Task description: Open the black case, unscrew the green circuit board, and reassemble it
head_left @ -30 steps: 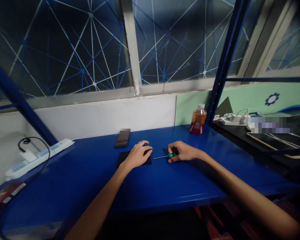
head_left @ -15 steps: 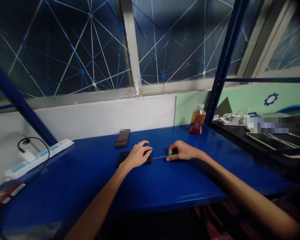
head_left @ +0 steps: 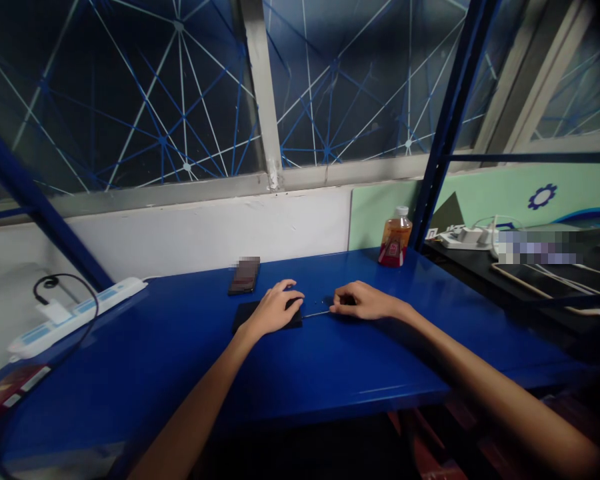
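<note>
My left hand (head_left: pixel 275 310) lies over a flat black box (head_left: pixel 244 315) on the blue table, steadying it, with the fingers curved over its far right side. Part of the box is hidden under the palm. In my right hand (head_left: pixel 357 300) a screwdriver (head_left: pixel 316 314) is pinched between thumb and fingers. Its thin metal shaft points left, and the tip meets or nearly meets the box's right edge. The handle is hidden by the fingers. Several tiny shiny bits, perhaps screws (head_left: pixel 322 302), lie just beyond the shaft.
A phone (head_left: pixel 244 275) lies behind the box. Further right stands a bottle of amber drink (head_left: pixel 395 240). On the left are a white power strip (head_left: pixel 80 317) with a black cable and a red packet (head_left: pixel 13 393). Blue metal posts (head_left: pixel 450 127) rise at both sides.
My right hand has turned the screwdriver: the green handle that showed between the fingers is now covered. The fingertips have shifted slightly left. My left hand and the box look unmoved.
</note>
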A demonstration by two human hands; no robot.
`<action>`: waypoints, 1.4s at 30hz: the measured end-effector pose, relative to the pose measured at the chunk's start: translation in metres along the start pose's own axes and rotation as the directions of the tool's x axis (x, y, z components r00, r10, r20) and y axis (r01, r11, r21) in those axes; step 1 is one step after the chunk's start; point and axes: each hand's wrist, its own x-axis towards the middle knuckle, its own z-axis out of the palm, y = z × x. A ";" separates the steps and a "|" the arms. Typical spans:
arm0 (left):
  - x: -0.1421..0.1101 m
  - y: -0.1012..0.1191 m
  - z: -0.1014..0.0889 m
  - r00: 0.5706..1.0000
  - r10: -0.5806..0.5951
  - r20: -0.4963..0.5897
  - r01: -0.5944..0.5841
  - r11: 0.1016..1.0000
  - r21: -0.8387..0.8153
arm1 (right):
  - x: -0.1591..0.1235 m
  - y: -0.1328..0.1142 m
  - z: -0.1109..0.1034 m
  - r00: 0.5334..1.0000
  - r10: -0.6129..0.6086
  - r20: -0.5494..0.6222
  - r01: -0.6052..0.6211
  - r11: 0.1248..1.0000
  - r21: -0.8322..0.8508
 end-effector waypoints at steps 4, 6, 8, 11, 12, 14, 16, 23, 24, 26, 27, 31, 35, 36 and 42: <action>0.000 0.000 0.000 1.000 -0.017 0.019 0.017 1.000 -0.003 | 0.000 0.006 -0.002 0.999 -0.025 -0.027 0.023 0.997 -0.071; 0.000 0.001 -0.001 0.999 -0.030 0.034 0.030 1.000 -0.001 | 0.000 0.008 -0.003 0.998 -0.039 -0.056 0.034 0.996 -0.087; 0.000 0.001 -0.001 0.998 -0.037 0.043 0.037 0.999 0.001 | 0.001 0.008 -0.002 0.998 -0.027 -0.050 0.023 0.997 -0.074; 0.000 0.000 -0.001 0.999 -0.033 0.041 0.034 0.999 -0.010 | 0.001 0.006 -0.001 0.998 0.032 0.050 -0.032 0.999 -0.003; 0.000 0.000 -0.001 0.999 -0.032 0.040 0.033 0.999 -0.021 | 0.000 0.005 -0.001 0.997 0.041 0.072 -0.041 0.999 0.009; 0.001 -0.002 0.000 0.999 -0.037 0.032 0.038 0.998 -0.046 | 0.000 0.003 -0.001 0.998 0.031 0.059 -0.031 1.000 0.001; 0.002 -0.004 0.001 0.999 -0.049 0.015 0.050 0.996 -0.072 | -0.001 0.001 -0.002 1.000 0.004 0.010 -0.003 1.000 -0.022; 0.002 -0.006 0.002 0.998 -0.056 0.010 0.057 0.994 -0.093 | -0.002 0.005 -0.005 1.000 -0.029 -0.003 0.028 0.999 -0.034; 0.002 -0.006 0.001 0.998 -0.057 0.014 0.058 0.994 -0.091 | -0.002 0.006 -0.004 1.000 -0.029 0.000 0.029 0.999 -0.012; 0.002 -0.005 0.000 0.998 -0.056 0.020 0.058 0.994 -0.091 | -0.002 0.008 -0.002 0.999 -0.008 0.034 0.006 0.998 0.063; 0.002 -0.005 0.000 0.998 -0.054 0.023 0.056 0.994 -0.091 | -0.002 0.009 -0.002 0.998 0.016 0.064 -0.023 0.994 0.106; 0.002 -0.006 0.000 0.999 -0.041 0.007 0.042 0.995 -0.095 | -0.002 0.007 0.000 0.993 0.056 0.102 -0.071 0.987 0.147; 0.002 -0.005 -0.001 1.000 -0.019 -0.019 0.017 0.991 -0.134 | -0.003 0.003 -0.004 0.998 -0.037 0.046 0.035 0.998 0.049; 0.002 -0.004 -0.002 1.000 -0.012 -0.021 0.008 0.989 -0.147 | -0.003 0.003 -0.005 0.998 -0.042 0.048 0.040 0.998 0.040; 0.002 -0.002 -0.003 1.000 -0.005 -0.002 0.005 0.987 -0.163 | -0.002 0.009 -0.004 0.998 -0.020 0.061 0.019 1.000 0.004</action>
